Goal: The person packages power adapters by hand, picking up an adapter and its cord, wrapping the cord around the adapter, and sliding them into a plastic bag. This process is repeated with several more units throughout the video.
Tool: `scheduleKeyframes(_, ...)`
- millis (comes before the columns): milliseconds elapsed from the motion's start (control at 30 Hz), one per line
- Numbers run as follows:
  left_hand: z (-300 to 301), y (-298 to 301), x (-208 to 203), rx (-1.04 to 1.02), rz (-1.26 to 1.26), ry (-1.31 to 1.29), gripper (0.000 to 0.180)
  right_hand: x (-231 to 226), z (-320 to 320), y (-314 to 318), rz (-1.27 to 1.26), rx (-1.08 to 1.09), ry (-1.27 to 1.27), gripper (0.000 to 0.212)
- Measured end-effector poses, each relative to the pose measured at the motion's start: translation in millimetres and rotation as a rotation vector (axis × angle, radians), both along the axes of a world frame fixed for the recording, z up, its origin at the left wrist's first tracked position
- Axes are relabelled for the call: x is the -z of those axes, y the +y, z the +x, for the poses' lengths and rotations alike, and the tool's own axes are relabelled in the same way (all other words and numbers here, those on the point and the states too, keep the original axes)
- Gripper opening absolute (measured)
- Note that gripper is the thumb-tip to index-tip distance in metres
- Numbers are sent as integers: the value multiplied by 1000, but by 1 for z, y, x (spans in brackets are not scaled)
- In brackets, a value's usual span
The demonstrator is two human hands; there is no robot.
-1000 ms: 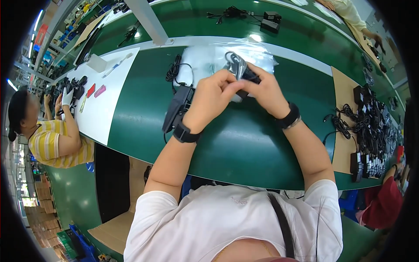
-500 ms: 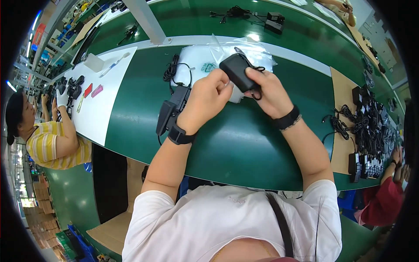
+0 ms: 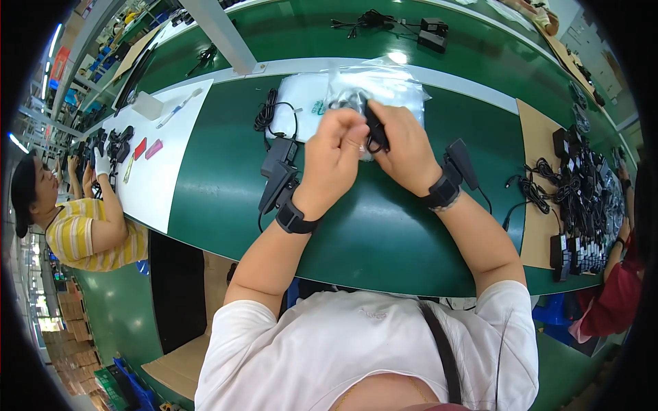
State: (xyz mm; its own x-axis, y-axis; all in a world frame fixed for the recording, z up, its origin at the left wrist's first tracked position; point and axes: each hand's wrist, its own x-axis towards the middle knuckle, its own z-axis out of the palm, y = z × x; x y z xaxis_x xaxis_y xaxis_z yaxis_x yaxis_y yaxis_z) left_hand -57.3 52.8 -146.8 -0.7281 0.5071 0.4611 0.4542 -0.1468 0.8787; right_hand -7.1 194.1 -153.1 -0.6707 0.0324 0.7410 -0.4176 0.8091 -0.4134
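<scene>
At the far left a co-worker (image 3: 82, 233) in a yellow-and-white striped top works with a gloved hand (image 3: 102, 164) near dark cords, at the edge of a white sheet (image 3: 168, 168) on which lie a red piece (image 3: 140, 148) and a pink piece (image 3: 153, 148). Next along the green bench (image 3: 226, 164), a coiled black cord (image 3: 264, 116) lies just behind a dark boxy adapter (image 3: 279, 156), which the device on the person's left wrist partly overlaps. The person's left hand (image 3: 334, 159) is raised with its fingers curled and the thumb close to the fingertips; it is blurred, and whether it pinches anything cannot be told. Just right of it, over the front of the clear plastic bags (image 3: 401, 82), is the black adapter (image 3: 375, 125), gripped by the right hand (image 3: 404, 147). It appears as a narrow, matte black shape, tilted, mostly covered by that hand's fingers; a thin black cord loops at its lower end, and a greyish blur shows beside its upper end. The right hand curls around it, thumb side toward the left hand. Farther right, cardboard (image 3: 538, 240) bears a dense heap of black adapters and cords (image 3: 582, 188), beside a person in dark red (image 3: 613, 298).
</scene>
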Motion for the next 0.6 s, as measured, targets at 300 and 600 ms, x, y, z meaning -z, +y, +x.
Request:
scheduleKeyframes(300, 13, 5, -8, -13, -276, 195, 6, 15, -10, 5, -354, -99, -250, 42)
scheduleKeyframes(600, 28, 16, -10, 94, -81, 395, 15, -11, -5, -2, -811, -173, -152, 56)
